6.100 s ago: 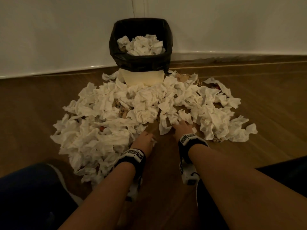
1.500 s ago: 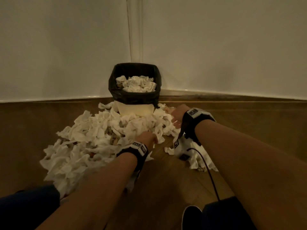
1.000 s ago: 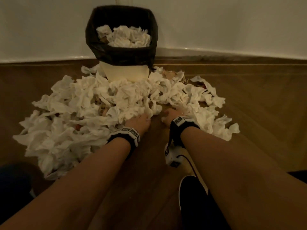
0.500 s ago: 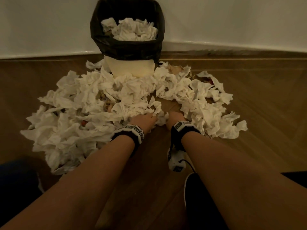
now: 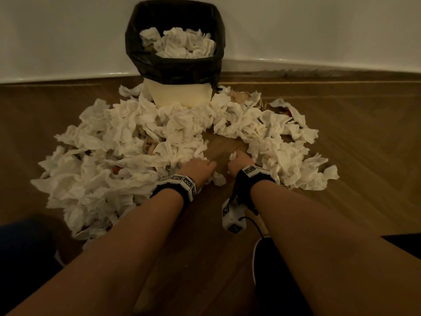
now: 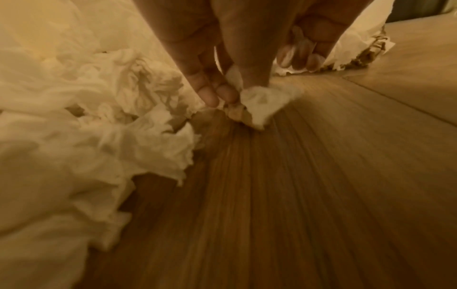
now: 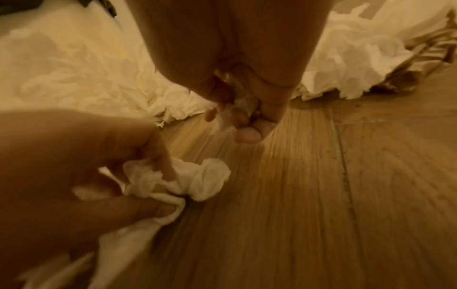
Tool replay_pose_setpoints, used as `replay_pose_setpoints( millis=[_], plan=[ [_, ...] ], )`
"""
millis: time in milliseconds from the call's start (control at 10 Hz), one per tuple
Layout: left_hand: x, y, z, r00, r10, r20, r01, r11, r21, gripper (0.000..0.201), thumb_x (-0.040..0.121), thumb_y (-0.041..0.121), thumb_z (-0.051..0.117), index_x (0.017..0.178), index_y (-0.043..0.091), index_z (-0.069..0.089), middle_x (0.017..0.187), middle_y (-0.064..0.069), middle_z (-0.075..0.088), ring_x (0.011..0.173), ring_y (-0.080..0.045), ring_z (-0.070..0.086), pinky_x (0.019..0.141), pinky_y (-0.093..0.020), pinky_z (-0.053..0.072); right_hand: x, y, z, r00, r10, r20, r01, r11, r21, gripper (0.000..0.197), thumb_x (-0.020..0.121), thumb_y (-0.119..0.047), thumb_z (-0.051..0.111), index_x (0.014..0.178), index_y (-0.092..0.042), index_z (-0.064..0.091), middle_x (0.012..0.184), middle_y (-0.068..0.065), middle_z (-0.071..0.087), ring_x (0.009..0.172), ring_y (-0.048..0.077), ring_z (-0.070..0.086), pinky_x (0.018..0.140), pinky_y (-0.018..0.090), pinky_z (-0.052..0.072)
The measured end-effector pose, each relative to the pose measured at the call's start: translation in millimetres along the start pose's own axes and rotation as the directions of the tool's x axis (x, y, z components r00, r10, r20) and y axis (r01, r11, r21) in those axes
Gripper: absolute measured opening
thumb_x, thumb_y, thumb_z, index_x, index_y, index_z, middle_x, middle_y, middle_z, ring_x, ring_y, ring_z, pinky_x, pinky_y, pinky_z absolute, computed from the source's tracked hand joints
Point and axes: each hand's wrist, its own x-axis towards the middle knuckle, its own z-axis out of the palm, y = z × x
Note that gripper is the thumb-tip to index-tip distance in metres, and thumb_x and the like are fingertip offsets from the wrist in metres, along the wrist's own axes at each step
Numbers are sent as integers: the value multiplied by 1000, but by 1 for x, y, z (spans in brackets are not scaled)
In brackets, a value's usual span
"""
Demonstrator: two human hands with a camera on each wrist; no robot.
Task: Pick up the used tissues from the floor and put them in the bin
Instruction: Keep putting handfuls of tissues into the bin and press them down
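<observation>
A big heap of crumpled white tissues [image 5: 118, 156] covers the wooden floor in front of the bin [image 5: 180, 92], a cream bin with a black liner, nearly full of tissues [image 5: 182, 43]. My left hand [image 5: 199, 168] is low at the heap's near edge and pinches a small tissue wad [image 6: 262, 105] just above the floor. My right hand [image 5: 239, 161] is close beside it, fingers curled round another small tissue [image 7: 241, 108]. In the right wrist view the left hand [image 7: 103, 162] shows with its tissue [image 7: 197, 179].
The bin stands in a corner of white walls [image 5: 319, 30]. More tissues [image 5: 280, 151] spread to the right of my hands. A strip of bare floor [image 5: 223, 144] runs between the two heaps. My dark shoe [image 5: 262, 258] is near the right forearm.
Both hands came back down from the bin to the heap's near edge, drew slightly toward me, and each closed on a small tissue. The camera view dropped toward the floor.
</observation>
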Motion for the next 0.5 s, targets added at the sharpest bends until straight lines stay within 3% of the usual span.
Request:
replay_pose_setpoints(
  millis=[100,200,300,400,500],
  plan=[
    [0,-1,10,999,-44,1,43,995,-94,58,83,8,62,133,17,34,132,-13,42,122,-34,41,98,-42,39,0,-4,-1,998,37,51,-44,990,137,28,96,-14,41,118,-3,54,128,18,52,115,33,51,86,34,41],
    [-1,1,15,996,-89,-23,84,986,-145,49,88,17,57,133,11,37,135,-17,35,124,-34,35,102,-40,34,-3,-9,-7,988,122,99,-146,944,297,37,95,-33,33,119,-9,48,131,16,49,107,34,53,91,36,42],
    [1,1,13,972,-231,-48,198,909,-366,42,96,26,46,134,8,40,136,-16,43,123,-30,43,104,-38,36,1,-7,-9,966,217,140,-257,869,422,55,90,-42,33,131,-7,47,130,15,53,113,36,54,101,45,42],
    [0,-2,4,903,-427,-45,319,738,-594,45,96,44,41,117,7,54,119,-15,57,108,-30,54,87,-32,40,-6,-4,-10,973,183,143,-231,823,518,43,95,-34,39,128,-9,50,112,8,53,100,23,54,92,35,46],
    [-2,-2,-5,852,-523,-13,364,610,-703,59,86,61,47,106,7,60,113,-15,61,100,-29,56,80,-33,38,-16,-3,-12,971,168,167,-236,753,614,13,96,-27,42,104,-19,48,87,0,50,75,16,51,76,32,48]
  ],
)
